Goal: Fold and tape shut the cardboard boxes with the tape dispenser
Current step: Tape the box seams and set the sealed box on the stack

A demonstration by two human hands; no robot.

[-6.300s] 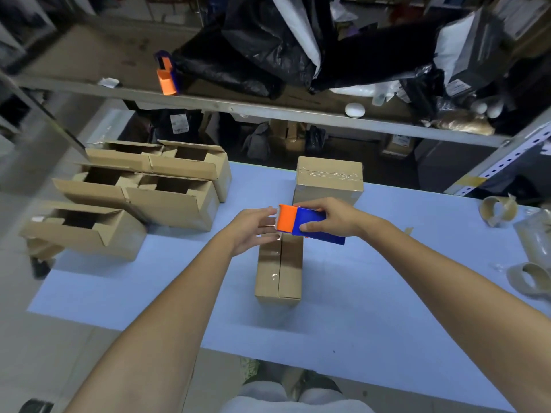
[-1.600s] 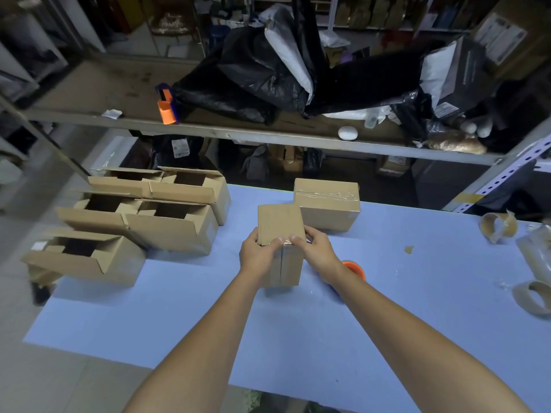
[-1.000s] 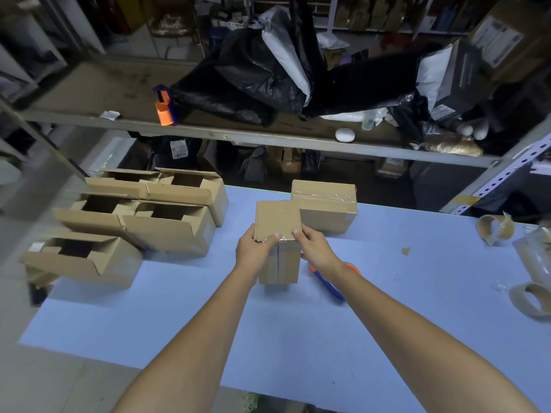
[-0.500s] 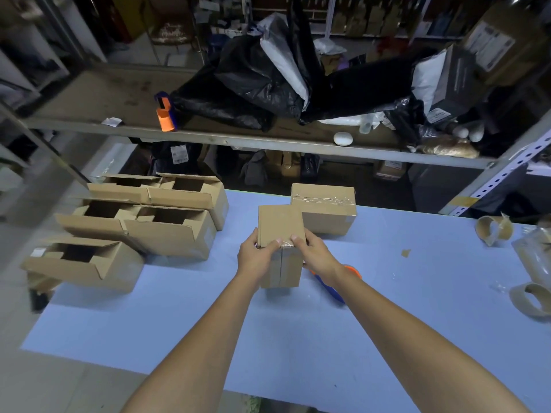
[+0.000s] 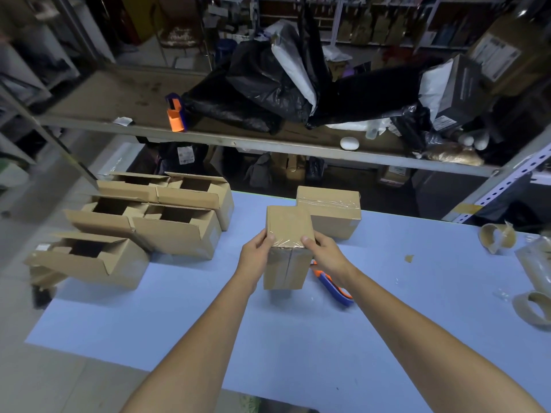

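1. Nearest: blue table (image 5: 185, 329), two bare forearms stretched across it from the near edge.
2. Mid-table: small cardboard box (image 5: 286, 269) stood on end, clear tape wrapped over the upper edge and down the front seam. Resting on the table or lifted slightly, hard to tell from this angle.
3. Left hand (image 5: 255, 259) clasped on the box's left side; thumb pressed on the taped edge, other fingers curled round the side and mostly hidden.
4. Right hand (image 5: 327, 254) clasped on the right side in the same way; thumb tip on the taped edge, fingers curled behind the box.
5. Tape dispenser (image 5: 335, 289), orange and blue, flat on the table just beside the box, below the right wrist, untouched.
6. Just behind the held box: sealed box (image 5: 334, 214), tape across its top.
7. To the left: cluster of open boxes (image 5: 176, 234), flaps up.
8. Far right of the table: spent tape cores (image 5: 496, 235).
9. Beyond the table: metal shelf (image 5: 238, 143) carrying a second orange dispenser (image 5: 176, 116) and black bags (image 5: 262, 87).
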